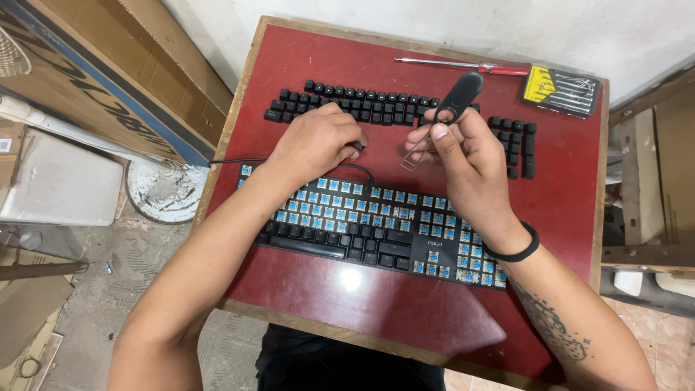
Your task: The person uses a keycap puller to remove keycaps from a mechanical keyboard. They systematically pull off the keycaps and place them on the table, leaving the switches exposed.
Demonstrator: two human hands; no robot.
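Two hands: working just above the keyboard (362, 246).
Left hand (315, 141): pinching a black keycap (357, 145) at its fingertips.
Right hand (463, 156): gripping the keycap puller (455, 98), wire loop hanging beside the left fingertips.

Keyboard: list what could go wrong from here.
1. The loose keycaps lie in rows near the table edge; a sweep of an arm could scatter them.
2. The switches sit bare; the wire puller in the right hand could slip and scratch or bend one.
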